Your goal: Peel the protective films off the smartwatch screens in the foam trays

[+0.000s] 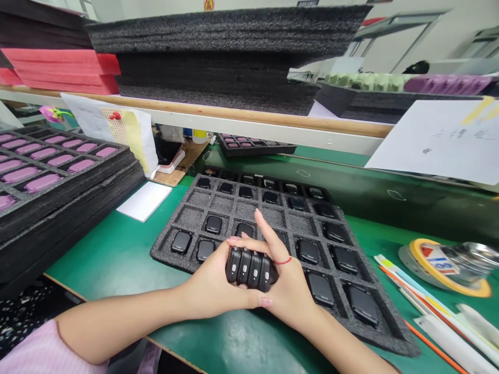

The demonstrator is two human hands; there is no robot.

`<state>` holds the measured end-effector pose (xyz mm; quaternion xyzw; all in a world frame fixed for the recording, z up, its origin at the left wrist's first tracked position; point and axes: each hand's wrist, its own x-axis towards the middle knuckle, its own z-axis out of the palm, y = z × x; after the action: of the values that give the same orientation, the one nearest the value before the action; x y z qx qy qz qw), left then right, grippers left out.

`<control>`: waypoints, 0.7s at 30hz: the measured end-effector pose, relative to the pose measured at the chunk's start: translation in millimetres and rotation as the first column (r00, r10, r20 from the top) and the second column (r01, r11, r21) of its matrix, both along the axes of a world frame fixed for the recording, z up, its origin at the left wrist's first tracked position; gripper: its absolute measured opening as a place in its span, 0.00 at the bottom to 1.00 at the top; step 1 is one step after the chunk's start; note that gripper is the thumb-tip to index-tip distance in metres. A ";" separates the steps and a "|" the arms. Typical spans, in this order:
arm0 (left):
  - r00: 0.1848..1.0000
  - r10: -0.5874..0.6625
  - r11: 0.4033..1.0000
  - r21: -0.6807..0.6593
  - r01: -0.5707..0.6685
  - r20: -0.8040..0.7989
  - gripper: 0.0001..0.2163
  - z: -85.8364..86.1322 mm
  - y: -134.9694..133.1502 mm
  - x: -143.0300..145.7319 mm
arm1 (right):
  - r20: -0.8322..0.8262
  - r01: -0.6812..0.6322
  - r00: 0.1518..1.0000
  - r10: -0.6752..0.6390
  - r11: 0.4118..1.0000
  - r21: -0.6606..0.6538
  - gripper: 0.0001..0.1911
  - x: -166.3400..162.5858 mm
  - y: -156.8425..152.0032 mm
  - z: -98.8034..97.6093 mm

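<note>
A short row of black smartwatch bodies (pixel 249 268), standing on edge side by side with small light oval marks facing me, is gripped between my two hands. My left hand (pixel 208 291) wraps the row from the left, its thumb along the bottom. From the right, my right hand (pixel 293 291) closes round the other end, with one finger pointing up. Just beyond and partly under the hands lies a dark grey foam tray (pixel 244 210) with square pockets. Many pockets hold similar black watch bodies (pixel 309 251); several in the middle are vacant. My hands hide some near pockets.
Stacked foam trays (pixel 74 202) with purple pieces stand at left, beside a white pad (pixel 145 201). A tape roll (pixel 413 270) and pens (pixel 423 301) lie at right. Behind, a shelf edge (pixel 234 122) carries black foam sheets (pixel 218 36); paper (pixel 440 140) hangs from it.
</note>
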<state>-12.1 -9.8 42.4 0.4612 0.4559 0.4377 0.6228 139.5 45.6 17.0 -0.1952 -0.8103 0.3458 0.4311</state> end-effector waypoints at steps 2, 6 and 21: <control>1.000 0.007 1.000 -0.004 -0.007 -0.012 0.32 0.4 0.3 0.4 | -0.012 0.000 1.000 -0.001 1.000 -0.030 0.48 -0.5 -0.1 1.3; 1.000 0.011 1.000 0.003 -0.011 -0.010 0.31 0.6 -0.1 0.9 | -0.033 -0.019 0.999 0.018 0.999 -0.042 0.49 -1.5 -0.2 2.6; 0.994 -0.061 0.991 0.128 0.049 0.094 0.22 -0.7 4.4 -3.9 | 0.125 -0.102 0.989 0.084 0.985 0.140 0.51 11.0 -3.7 12.5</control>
<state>-16.1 -5.4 41.7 0.4898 0.3836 0.4701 0.6260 150.5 41.9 29.5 -0.1452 -0.8659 0.2930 0.3786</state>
